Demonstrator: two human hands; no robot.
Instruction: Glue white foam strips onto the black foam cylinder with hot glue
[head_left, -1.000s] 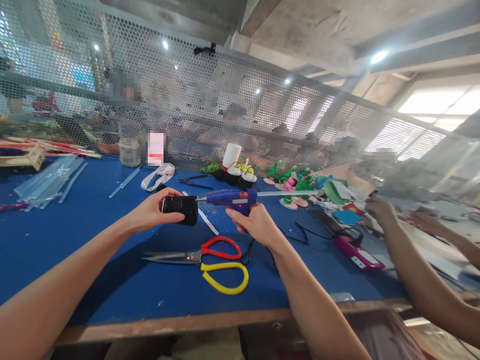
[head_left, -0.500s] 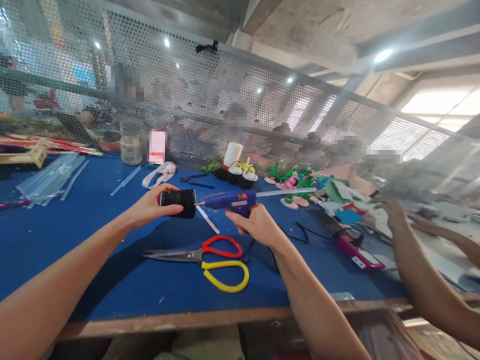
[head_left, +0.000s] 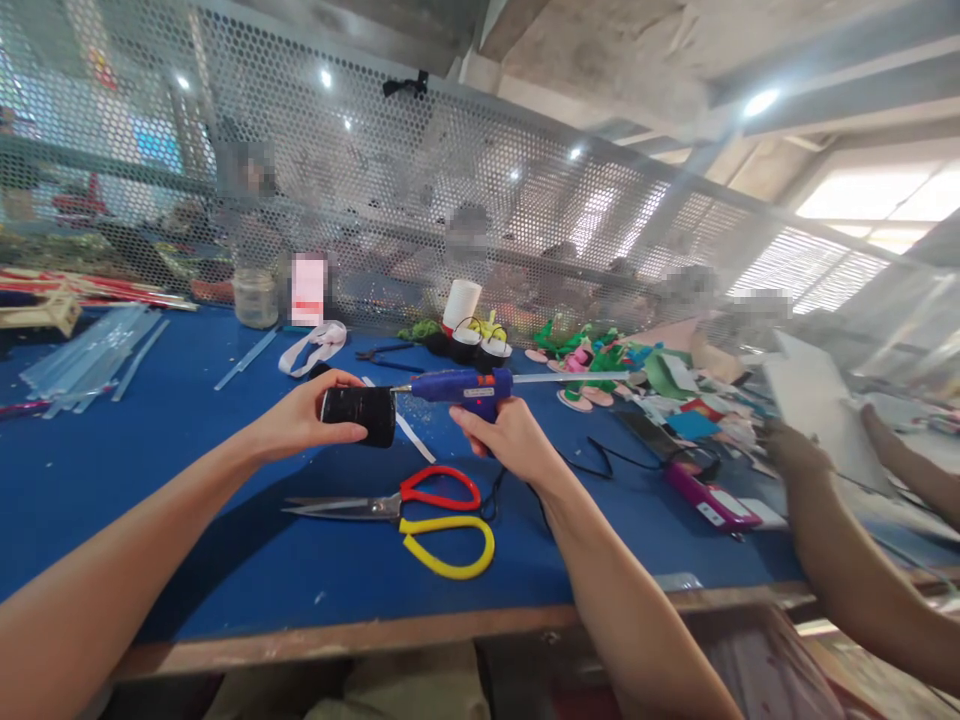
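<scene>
My left hand [head_left: 328, 412] is closed around a black cylinder [head_left: 367, 416] with a thin white rim, held on its side above the table. In my right hand [head_left: 504, 430] is a blue hot glue gun [head_left: 461, 390], with a clear glue stick [head_left: 566, 377] jutting from its back end. The metal nozzle [head_left: 402, 389] is at the top right edge of the cylinder; whether it touches is too fine to tell. Below both hands lie scissors [head_left: 397, 510] with one red and one yellow handle, blades to the left. A pale strip [head_left: 415, 437] lies behind the cylinder.
Glue sticks [head_left: 90, 355] lie far left, near a glass jar [head_left: 256, 298]. White ribbon [head_left: 313, 348], pliers [head_left: 390, 354] and black pots [head_left: 466, 348] stand or lie at the back. Right are green-pink figures [head_left: 589, 360], a purple device [head_left: 709, 497] and a co-worker's hand [head_left: 799, 455] with a white sheet [head_left: 821, 405].
The glue gun's nozzle has shifted up from the cylinder's end face to its upper edge, and the cylinder has tilted slightly. At right, the co-worker's hands have moved and a white sheet stands raised.
</scene>
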